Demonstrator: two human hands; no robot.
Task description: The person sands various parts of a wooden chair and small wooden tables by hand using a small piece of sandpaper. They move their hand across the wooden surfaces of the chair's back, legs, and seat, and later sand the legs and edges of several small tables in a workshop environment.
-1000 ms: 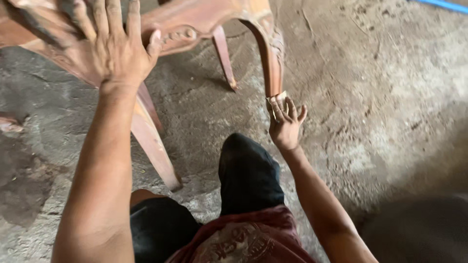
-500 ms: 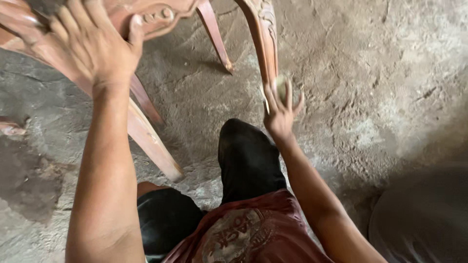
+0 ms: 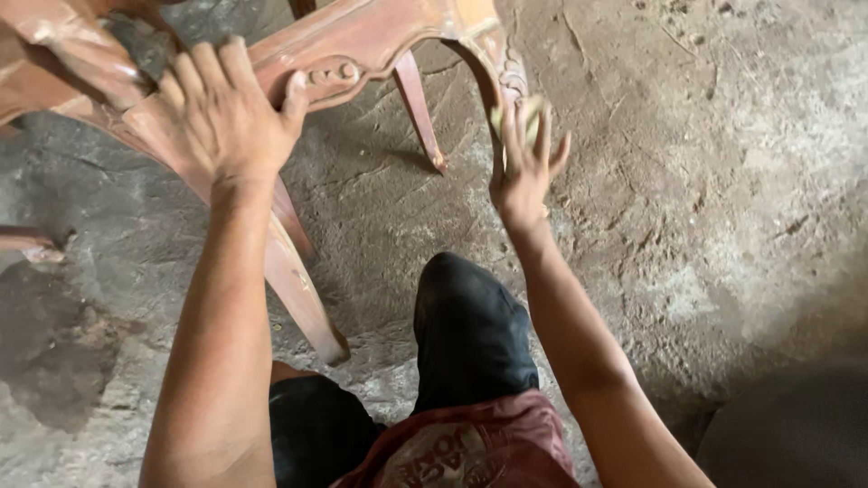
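I judge carved wooden chair [image 3: 362, 41] stiff, heavy. My left hand [image 3: 231, 113] spread flat, bracing its rail; right hand [image 3: 524, 167] fingers pressing yellowish pad [image 3: 529, 113] against its front leg [image 3: 506, 81].

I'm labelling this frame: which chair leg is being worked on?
Start at the reddish carved wooden chair. Of its legs, take the curved front leg at its right corner. It alone has the right hand pressing a pale pad against it.
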